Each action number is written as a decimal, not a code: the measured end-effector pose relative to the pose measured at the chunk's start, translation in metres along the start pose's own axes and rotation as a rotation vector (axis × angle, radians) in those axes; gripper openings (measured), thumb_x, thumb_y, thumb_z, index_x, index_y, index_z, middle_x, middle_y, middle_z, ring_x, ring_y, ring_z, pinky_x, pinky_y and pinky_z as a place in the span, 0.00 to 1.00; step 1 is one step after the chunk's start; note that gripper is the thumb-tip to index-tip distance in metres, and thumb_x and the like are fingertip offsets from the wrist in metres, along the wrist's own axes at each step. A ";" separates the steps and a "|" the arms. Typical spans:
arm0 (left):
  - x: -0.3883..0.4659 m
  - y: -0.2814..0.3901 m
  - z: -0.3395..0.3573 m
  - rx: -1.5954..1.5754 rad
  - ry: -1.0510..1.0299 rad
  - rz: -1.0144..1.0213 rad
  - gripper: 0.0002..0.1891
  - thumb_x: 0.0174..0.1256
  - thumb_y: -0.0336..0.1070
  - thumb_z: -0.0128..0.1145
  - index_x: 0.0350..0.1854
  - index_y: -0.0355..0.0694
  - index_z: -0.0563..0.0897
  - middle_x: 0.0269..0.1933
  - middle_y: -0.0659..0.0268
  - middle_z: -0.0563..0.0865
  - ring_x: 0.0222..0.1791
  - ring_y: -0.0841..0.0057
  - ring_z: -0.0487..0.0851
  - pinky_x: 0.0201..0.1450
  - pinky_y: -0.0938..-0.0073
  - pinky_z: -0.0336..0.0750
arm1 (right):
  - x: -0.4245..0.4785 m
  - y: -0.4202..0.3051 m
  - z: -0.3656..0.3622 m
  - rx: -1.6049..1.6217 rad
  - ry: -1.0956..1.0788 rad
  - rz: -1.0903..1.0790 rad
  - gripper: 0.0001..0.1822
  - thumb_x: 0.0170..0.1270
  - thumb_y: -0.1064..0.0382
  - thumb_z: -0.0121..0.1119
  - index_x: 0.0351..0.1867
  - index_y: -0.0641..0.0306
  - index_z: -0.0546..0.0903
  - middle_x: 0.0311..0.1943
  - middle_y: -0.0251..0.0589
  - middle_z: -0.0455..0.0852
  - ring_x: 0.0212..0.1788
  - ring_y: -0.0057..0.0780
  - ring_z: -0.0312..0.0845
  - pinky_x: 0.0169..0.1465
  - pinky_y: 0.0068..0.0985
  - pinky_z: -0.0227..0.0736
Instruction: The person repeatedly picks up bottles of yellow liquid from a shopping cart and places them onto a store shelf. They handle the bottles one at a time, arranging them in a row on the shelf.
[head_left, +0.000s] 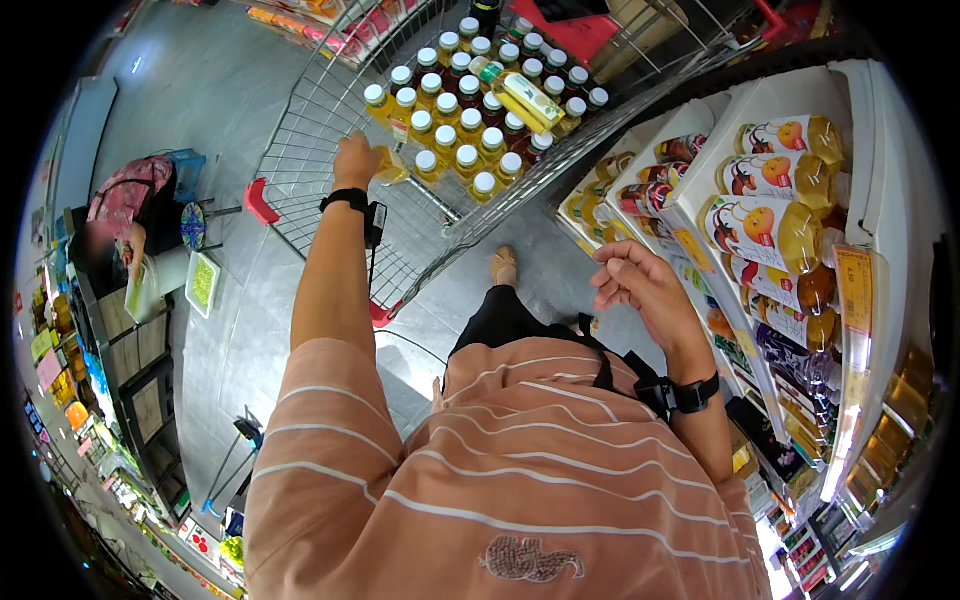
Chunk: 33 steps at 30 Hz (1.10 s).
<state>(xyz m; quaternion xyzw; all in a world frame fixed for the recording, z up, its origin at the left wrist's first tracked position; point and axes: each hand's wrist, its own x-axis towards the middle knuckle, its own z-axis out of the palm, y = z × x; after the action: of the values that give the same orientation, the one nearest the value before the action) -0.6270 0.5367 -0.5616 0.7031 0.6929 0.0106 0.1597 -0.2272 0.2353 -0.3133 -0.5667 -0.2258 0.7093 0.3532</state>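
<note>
My left hand is curled around a bottle of yellow drink over the near left part of a wire shopping cart. Fingers hide much of that bottle. Beside it, several white-capped bottles of yellow and dark red drink stand packed in the cart. One yellow bottle with a green neck lies across their caps. On the other side, my right hand hangs in the air with loosely bent fingers and nothing in it, near the shelf of bottled drinks.
White shelves to the right hold large drink bottles lying on their sides, with orange price tags. A seated person works at the left near a white tray of green pieces. The cart's red corner sticks out.
</note>
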 end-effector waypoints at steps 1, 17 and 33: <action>-0.010 0.010 -0.022 -0.014 -0.007 0.025 0.21 0.59 0.40 0.64 0.53 0.36 0.82 0.51 0.41 0.83 0.52 0.43 0.84 0.55 0.50 0.80 | 0.001 -0.002 0.002 -0.001 -0.007 -0.002 0.16 0.79 0.56 0.55 0.57 0.67 0.78 0.41 0.40 0.86 0.38 0.26 0.86 0.45 0.23 0.81; -0.192 0.118 -0.335 -0.740 -0.163 0.359 0.18 0.65 0.38 0.64 0.54 0.35 0.83 0.37 0.71 0.83 0.33 0.85 0.78 0.35 0.81 0.75 | 0.035 -0.036 0.054 0.077 -0.232 -0.159 0.35 0.79 0.42 0.54 0.72 0.70 0.65 0.58 0.55 0.78 0.52 0.43 0.86 0.52 0.35 0.86; -0.220 0.239 -0.323 -0.911 -0.336 0.641 0.22 0.65 0.39 0.59 0.60 0.37 0.82 0.49 0.69 0.84 0.39 0.84 0.79 0.41 0.80 0.76 | -0.039 -0.015 0.002 0.448 -0.517 -0.273 0.25 0.81 0.49 0.52 0.65 0.66 0.68 0.57 0.57 0.83 0.55 0.50 0.87 0.59 0.44 0.85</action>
<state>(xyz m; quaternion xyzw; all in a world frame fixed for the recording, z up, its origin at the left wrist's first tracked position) -0.4800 0.3918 -0.1527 0.7302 0.3362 0.2435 0.5426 -0.2212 0.2158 -0.2767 -0.2420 -0.2199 0.8073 0.4912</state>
